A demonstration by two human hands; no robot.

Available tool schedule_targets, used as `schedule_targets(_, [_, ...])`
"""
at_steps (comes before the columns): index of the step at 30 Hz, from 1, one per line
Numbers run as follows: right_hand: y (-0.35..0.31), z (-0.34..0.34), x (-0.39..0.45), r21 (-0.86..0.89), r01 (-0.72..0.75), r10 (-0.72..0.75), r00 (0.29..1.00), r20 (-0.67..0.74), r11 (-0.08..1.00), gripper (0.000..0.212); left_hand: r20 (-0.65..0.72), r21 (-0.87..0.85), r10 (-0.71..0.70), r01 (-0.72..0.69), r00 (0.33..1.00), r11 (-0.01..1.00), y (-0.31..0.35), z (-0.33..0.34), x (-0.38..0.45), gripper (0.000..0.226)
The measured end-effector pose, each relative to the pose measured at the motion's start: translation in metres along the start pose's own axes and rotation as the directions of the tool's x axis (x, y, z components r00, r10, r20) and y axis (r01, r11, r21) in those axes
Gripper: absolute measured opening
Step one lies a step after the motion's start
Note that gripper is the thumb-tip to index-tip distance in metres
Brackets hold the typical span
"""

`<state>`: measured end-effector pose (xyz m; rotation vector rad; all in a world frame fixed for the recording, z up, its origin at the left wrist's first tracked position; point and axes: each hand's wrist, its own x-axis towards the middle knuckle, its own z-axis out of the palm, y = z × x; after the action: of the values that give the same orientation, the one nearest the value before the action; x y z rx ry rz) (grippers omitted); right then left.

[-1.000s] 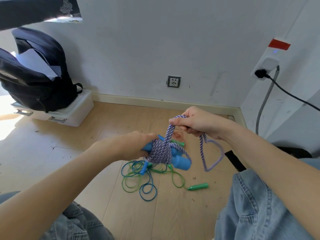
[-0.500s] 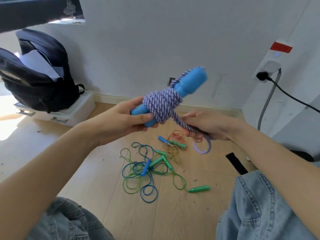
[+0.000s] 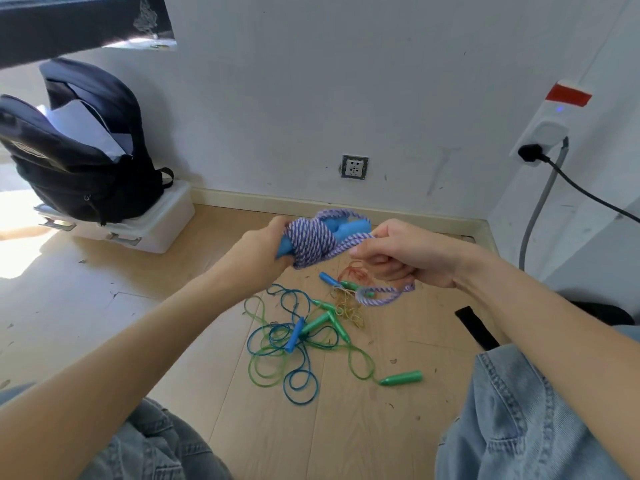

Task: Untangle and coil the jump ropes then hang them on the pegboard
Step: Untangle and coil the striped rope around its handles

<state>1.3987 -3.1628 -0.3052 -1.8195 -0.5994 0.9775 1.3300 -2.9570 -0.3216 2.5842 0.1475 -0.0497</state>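
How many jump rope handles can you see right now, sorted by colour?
Blue handles: 4, two thick ones in the purple-and-white rope bundle, two thin on the floor
Green handles: 4, all on the floor
Total: 8

The purple-and-white braided rope sits at the centre of the frame, wound in a thick bundle around its blue foam handles, with a loose loop trailing down to the right. Below it, in the lower middle of the frame, thin green and blue ropes lie tangled on the floor with small green and blue handles, beside a knotted orange and yellow cord.
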Motion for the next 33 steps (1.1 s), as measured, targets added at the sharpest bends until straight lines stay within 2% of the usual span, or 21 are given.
schedule_targets(4, [0.001, -0.002, 0.002, -0.120, -0.020, 0.006, 0.993, -0.119, 0.993, 0.043, 0.194, 0.271, 0.077, -0.129, 0.978, 0.954, 0.009, 0.010, -0.007, 0.045])
schedule_targets(7, [0.002, -0.001, 0.005, -0.323, -0.041, -0.012, 0.987, -0.160, 0.945, 0.042, 0.408, 0.281, 0.169, -0.299, 0.897, 0.912, 0.014, 0.007, -0.011, 0.042])
schedule_targets(10, [0.003, -0.002, 0.006, -0.413, -0.053, -0.022, 0.985, -0.174, 0.909, 0.042, 0.565, 0.149, 0.272, -0.420, 0.779, 0.895, 0.018, 0.000, -0.017, 0.045])
schedule_targets(12, [0.001, -0.004, 0.006, -0.398, -0.044, -0.023, 0.987, -0.161, 0.916, 0.037, 0.613, -0.081, 0.381, -0.424, 0.692, 0.902, 0.018, -0.008, -0.021, 0.049])
schedule_targets(14, [0.000, -0.006, 0.006, -0.323, -0.006, -0.041, 0.990, -0.139, 0.946, 0.039, 0.589, -0.335, 0.491, -0.359, 0.642, 0.871, 0.018, -0.015, -0.023, 0.053])
schedule_targets(17, [-0.004, -0.009, 0.005, -0.219, 0.043, -0.070, 0.991, -0.115, 0.975, 0.043, 0.530, -0.547, 0.557, -0.243, 0.640, 0.801, 0.018, -0.023, -0.024, 0.050])
schedule_targets(20, [-0.010, -0.014, 0.003, -0.144, 0.101, -0.120, 0.984, -0.135, 0.984, 0.035, 0.527, -0.664, 0.562, -0.103, 0.637, 0.740, 0.017, -0.027, -0.024, 0.049])
schedule_targets(23, [-0.015, -0.018, 0.002, -0.053, 0.187, -0.194, 0.963, -0.189, 0.981, 0.032, 0.632, -0.570, 0.513, -0.101, 0.581, 0.815, 0.019, -0.021, -0.022, 0.043])
schedule_targets(27, [-0.011, -0.004, 0.007, -0.137, 0.217, -0.238, 0.958, -0.163, 0.967, 0.032, 0.748, -0.413, 0.415, -0.126, 0.518, 0.902, 0.025, -0.007, -0.020, 0.032])
schedule_targets(29, [-0.009, -0.005, 0.010, -0.205, 0.178, -0.217, 0.958, -0.188, 0.963, 0.034, 0.737, -0.418, 0.421, -0.133, 0.529, 0.899, 0.023, -0.013, -0.019, 0.035])
schedule_targets(31, [-0.009, -0.014, 0.009, -0.240, 0.114, -0.175, 0.952, -0.251, 0.964, 0.034, 0.667, -0.468, 0.457, -0.147, 0.588, 0.872, 0.018, -0.025, -0.018, 0.036])
schedule_targets(33, [-0.007, -0.022, 0.006, -0.262, 0.052, -0.121, 0.959, -0.256, 0.964, 0.033, 0.570, -0.544, 0.510, -0.170, 0.644, 0.822, 0.012, -0.035, -0.018, 0.040])
